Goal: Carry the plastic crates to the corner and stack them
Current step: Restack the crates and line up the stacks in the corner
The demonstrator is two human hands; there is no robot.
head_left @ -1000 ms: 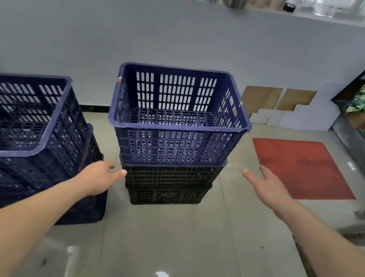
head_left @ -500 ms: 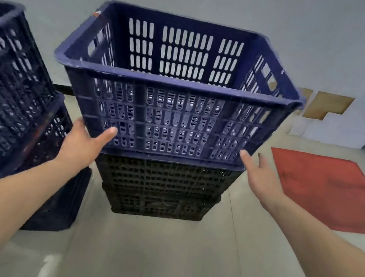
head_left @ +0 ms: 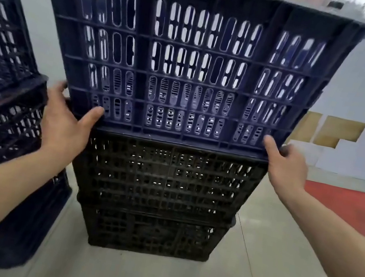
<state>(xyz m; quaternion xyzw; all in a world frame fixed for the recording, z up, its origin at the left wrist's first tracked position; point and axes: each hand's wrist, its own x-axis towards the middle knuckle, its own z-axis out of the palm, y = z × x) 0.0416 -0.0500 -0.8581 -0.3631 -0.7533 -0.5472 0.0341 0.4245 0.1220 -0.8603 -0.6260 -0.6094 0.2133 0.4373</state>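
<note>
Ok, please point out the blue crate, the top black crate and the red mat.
blue crate [head_left: 189,66]: head view, middle of its front wall.
top black crate [head_left: 167,179]: head view, middle of its front wall.
red mat [head_left: 353,212]: head view, middle of its visible part.

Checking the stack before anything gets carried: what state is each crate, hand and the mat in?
blue crate: upright, on top of the black crates.
black crates: two stacked, on the floor.
left hand: grips the blue crate's lower left corner.
right hand: grips its lower right corner.
red mat: flat on the floor.
</note>
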